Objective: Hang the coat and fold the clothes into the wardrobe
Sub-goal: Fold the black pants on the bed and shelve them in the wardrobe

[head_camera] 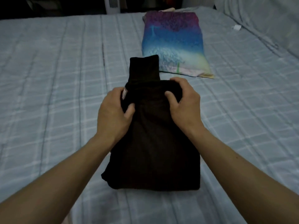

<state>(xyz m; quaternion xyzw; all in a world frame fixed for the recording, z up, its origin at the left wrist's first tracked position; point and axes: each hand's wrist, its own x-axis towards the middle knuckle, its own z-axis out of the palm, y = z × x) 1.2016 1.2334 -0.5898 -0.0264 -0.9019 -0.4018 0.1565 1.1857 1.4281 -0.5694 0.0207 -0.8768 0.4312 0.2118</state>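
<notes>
A black garment (153,151) lies partly folded on the bed in front of me, with a narrower part reaching away toward the pillow. My left hand (114,113) grips its left edge at the upper fold, thumb on top of the cloth. My right hand (184,102) grips the right side of the same fold, fingers curled over the far edge. A small pale label shows beside my left fingers.
The bed (56,78) has a light blue checked cover. A colourful pillow (173,44) lies just beyond the garment. A bolster or rolled duvet (267,18) runs along the far right. A white fan or heater (113,4) stands behind the bed.
</notes>
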